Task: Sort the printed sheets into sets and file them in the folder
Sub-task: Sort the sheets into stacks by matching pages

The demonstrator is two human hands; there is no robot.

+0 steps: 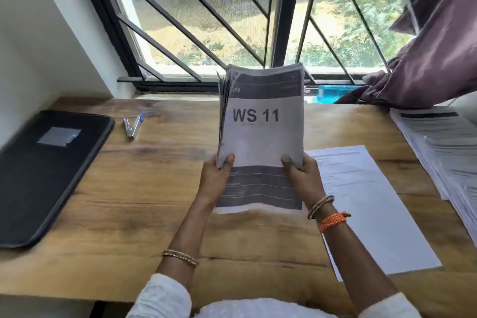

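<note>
Stack (pixel 260 121) at frame centre, top sheet reading "WS 11", gripped by left hand (pixel 216 178) and right hand (pixel 303 177); smaller print blurred.

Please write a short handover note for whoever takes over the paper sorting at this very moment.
Left hand and right hand: both grip the lower sides of the held stack, upright over the desk; top sheet reads WS 11.
Single sheet lies flat to the right; a spread pile sits at the far right edge.
Black folder lies closed on the left, two pens beside it.
Done: nothing visibly filed.
Left: sort the sheets into sets, then file them.
</note>
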